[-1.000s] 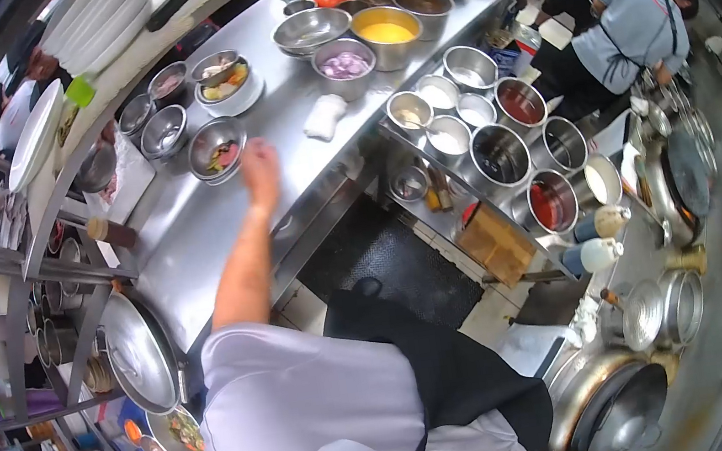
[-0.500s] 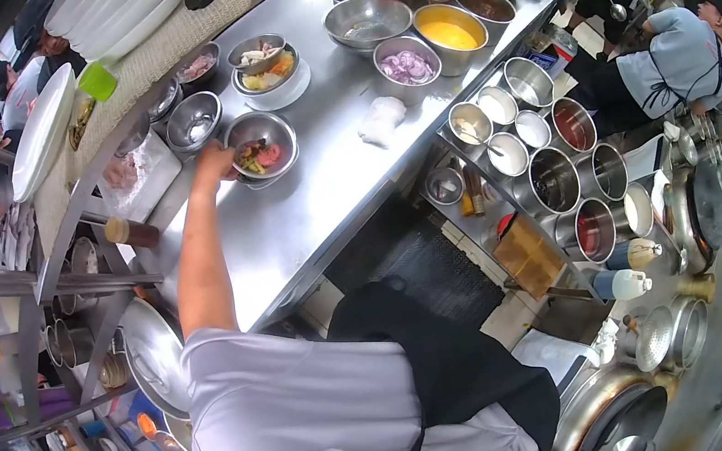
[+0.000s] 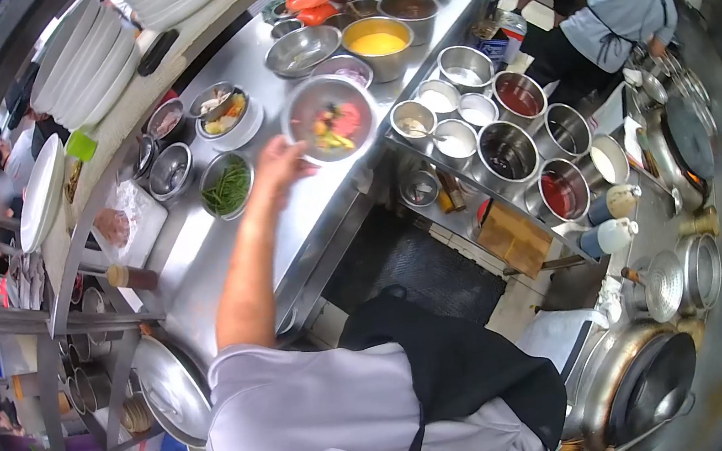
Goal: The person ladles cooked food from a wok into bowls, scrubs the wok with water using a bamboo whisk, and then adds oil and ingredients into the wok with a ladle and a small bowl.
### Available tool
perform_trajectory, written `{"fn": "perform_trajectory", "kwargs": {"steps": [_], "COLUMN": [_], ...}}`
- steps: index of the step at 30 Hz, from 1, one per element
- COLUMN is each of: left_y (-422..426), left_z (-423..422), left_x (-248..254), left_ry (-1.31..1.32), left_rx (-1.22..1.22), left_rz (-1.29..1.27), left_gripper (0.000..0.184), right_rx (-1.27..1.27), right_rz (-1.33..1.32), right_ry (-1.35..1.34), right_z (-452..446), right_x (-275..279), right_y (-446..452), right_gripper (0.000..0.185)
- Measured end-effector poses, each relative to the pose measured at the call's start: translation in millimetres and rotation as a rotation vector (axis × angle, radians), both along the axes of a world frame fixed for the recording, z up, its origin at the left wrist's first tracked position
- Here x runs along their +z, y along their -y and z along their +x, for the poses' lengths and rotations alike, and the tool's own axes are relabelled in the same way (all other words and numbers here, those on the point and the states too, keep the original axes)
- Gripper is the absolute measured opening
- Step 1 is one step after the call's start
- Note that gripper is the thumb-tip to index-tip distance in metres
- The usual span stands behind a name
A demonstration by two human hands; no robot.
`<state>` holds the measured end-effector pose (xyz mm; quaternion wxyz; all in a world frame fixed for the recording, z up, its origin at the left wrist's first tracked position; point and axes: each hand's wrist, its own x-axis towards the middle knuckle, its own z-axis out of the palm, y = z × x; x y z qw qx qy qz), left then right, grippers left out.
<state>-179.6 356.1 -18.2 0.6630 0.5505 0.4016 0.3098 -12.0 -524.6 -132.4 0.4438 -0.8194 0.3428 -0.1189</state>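
In my left hand (image 3: 281,165) is the near-left rim of a steel bowl (image 3: 297,110), lifted off the counter and tilted toward me. The bowl contains mixed red, pink, yellow and dark cut pieces, too small to name surely. To the left of my hand stands another steel bowl (image 3: 207,169) filled with long green vegetable strips (image 3: 227,187). A bowl of sliced purple onion (image 3: 347,71) is partly hidden behind the raised bowl. My right hand is out of view; some bare skin shows at the bottom edge.
Steel counter (image 3: 201,266) runs diagonally. A pot of yellow liquid (image 3: 380,42) stands at the back. Several pots of sauces and powders, including a red one (image 3: 520,94), crowd the right-hand shelf. Plates (image 3: 85,66) are stacked on the upper shelf. A co-worker (image 3: 616,0) stands beyond.
My left hand has lifted the bowl of mixed pieces and carried it rightward, uncovering the bowl of green strips beneath. A white cloth-like bundle on the counter is no longer seen. The view has shifted.
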Motion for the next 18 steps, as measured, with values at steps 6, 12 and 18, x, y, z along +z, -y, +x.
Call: {"fn": "perform_trajectory", "kwargs": {"steps": [6,12,18], "left_y": [156.9,328.7,516.0], "left_z": [147.3,270.0,365.1], "left_x": [-24.5,-14.6,6.6], "left_ry": [0.189,0.094,0.288], "left_rx": [-0.446,-0.903,-1.293], "left_rz": [-0.171,-0.172,-0.055], "left_gripper": [0.019,0.009,0.015], "right_rx": [-0.040,-0.088,-0.106], "right_rz": [-0.011,0.196,0.373], "right_ry": [-0.022,0.302,0.322], "right_z": [-31.8,-78.2,-96.3], "right_x": [44.0,81.1,107.5], "right_y": [86.4,25.0,-6.2], "right_gripper": [0.041,0.018,0.019]}}
